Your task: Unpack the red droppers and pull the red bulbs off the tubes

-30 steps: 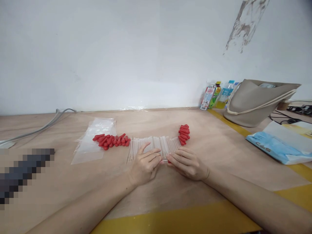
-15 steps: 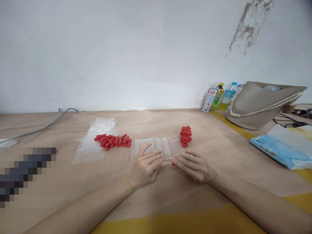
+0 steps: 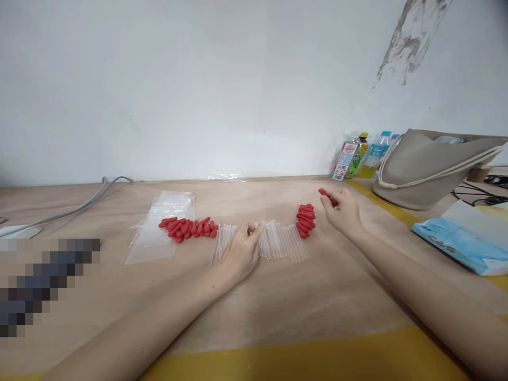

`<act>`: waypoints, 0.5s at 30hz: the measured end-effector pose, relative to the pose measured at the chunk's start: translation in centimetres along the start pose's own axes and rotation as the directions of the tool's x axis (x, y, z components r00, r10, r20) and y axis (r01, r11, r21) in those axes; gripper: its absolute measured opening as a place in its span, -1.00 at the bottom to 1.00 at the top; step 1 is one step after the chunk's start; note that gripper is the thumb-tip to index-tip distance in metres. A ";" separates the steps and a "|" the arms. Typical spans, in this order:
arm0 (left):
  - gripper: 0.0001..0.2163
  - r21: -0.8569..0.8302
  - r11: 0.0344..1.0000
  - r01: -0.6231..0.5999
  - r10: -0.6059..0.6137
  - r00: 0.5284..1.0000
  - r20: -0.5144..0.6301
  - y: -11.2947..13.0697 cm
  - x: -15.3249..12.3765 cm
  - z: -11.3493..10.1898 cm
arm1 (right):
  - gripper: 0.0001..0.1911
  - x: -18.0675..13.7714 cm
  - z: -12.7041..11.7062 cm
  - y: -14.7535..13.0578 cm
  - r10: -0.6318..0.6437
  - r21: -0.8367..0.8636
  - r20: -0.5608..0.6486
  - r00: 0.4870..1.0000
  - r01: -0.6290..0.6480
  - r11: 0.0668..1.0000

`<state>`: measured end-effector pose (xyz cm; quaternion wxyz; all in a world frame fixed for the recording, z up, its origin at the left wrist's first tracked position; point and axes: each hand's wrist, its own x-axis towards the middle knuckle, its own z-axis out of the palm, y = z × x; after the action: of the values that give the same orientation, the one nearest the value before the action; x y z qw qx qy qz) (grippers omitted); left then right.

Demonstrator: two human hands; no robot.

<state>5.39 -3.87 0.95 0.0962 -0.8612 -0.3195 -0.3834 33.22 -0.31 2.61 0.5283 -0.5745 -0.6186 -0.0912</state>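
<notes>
A row of thin clear glass tubes (image 3: 278, 241) lies side by side on the table. Over the middle of it is my left hand (image 3: 243, 247), thumb and index finger pinched at the far ends of the tubes; it seems to grip a glass tube, partly hidden by the fingers. Up to the right, my right hand (image 3: 342, 210) holds a red rubber bulb (image 3: 321, 191) between its fingertips. I cannot tell whether a tube is fixed to that bulb. A neat stack of red rubber bulbs (image 3: 305, 219) lies between the row and my right hand. Another heap of red bulbs (image 3: 188, 228) adjoins the row's left end.
Clear plastic bags (image 3: 153, 248) lie under and beside the left heap. Grey cables (image 3: 85, 200) run along the far left. At the back right stand drink bottles (image 3: 375, 157), a carton (image 3: 344, 161) and a grey bag (image 3: 424, 169). A blue tissue pack (image 3: 456, 246) lies at right.
My hands have parted from the glass tube and red bulb they were both at. My right hand moved up and right with a red bulb; my left moved onto the row of tubes.
</notes>
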 end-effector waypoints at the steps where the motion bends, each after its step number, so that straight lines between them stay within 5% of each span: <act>1: -0.68 -0.018 1.000 -0.002 0.003 1.000 0.003 0.2 0.6 0.2 | -0.69 0.9 0.5 0.7 0.122 0.021 0.022 0.992 -0.123 0.992; 3: -0.74 -0.040 0.999 0.000 0.000 1.000 0.012 0.7 1.8 0.9 | -0.62 2.5 1.5 1.9 0.356 0.116 0.098 0.929 -0.366 0.923; 5: -0.80 -0.033 0.999 -0.009 0.011 0.999 0.033 1.5 2.6 1.7 | -0.66 3.4 2.4 2.9 0.389 0.132 0.158 0.908 -0.410 0.903; 15: -0.89 0.069 0.980 -0.188 0.158 0.939 0.305 4.6 2.2 2.9 | -0.72 2.6 3.4 4.3 0.310 0.137 0.333 0.890 -0.371 0.918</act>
<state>11.06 -5.21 0.94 0.1219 -0.9282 -0.2716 -0.2233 35.41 5.15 0.96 0.4885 -0.6262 -0.5876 0.1549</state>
